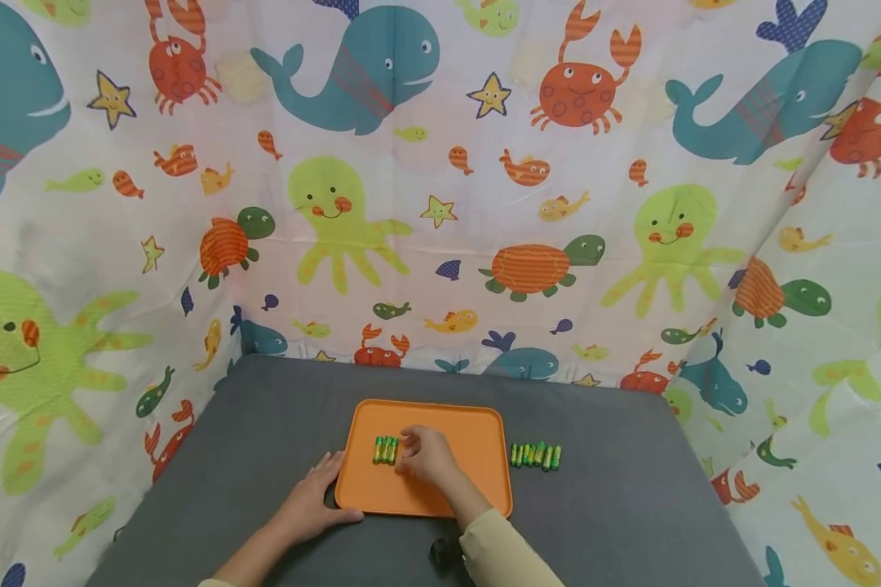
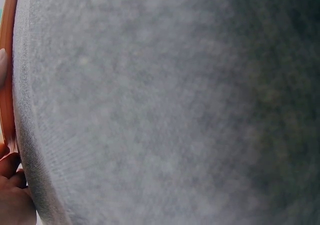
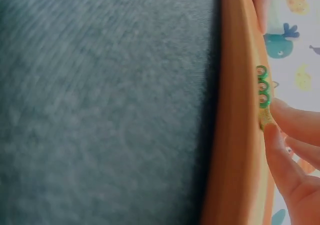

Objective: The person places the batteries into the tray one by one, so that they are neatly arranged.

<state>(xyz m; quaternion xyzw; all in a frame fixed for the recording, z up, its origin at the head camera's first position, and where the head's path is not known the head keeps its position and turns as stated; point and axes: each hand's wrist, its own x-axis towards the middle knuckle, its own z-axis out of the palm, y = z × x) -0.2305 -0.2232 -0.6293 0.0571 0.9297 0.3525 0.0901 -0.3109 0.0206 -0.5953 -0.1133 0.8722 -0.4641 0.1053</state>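
On the orange tray (image 1: 426,501) three green-and-gold batteries (image 1: 385,450) stand side by side in a short row. Just right of that row is my right hand (image 1: 429,458). Its thumb and forefinger pinch another battery (image 3: 266,119), seen in the right wrist view next to the three green-ringed ends. My left hand (image 1: 310,499) holds the tray's near left corner, fingers along the left side and thumb by the front edge. In the left wrist view, curled fingers (image 2: 9,166) show at the orange rim (image 2: 7,105).
Several more green-and-gold batteries (image 1: 536,456) lie in a row on the grey table (image 1: 602,505), just right of the tray. A small black object (image 1: 443,554) sits near the right sleeve (image 1: 510,550). A sea-animal curtain (image 1: 426,244) encloses the table's back and sides.
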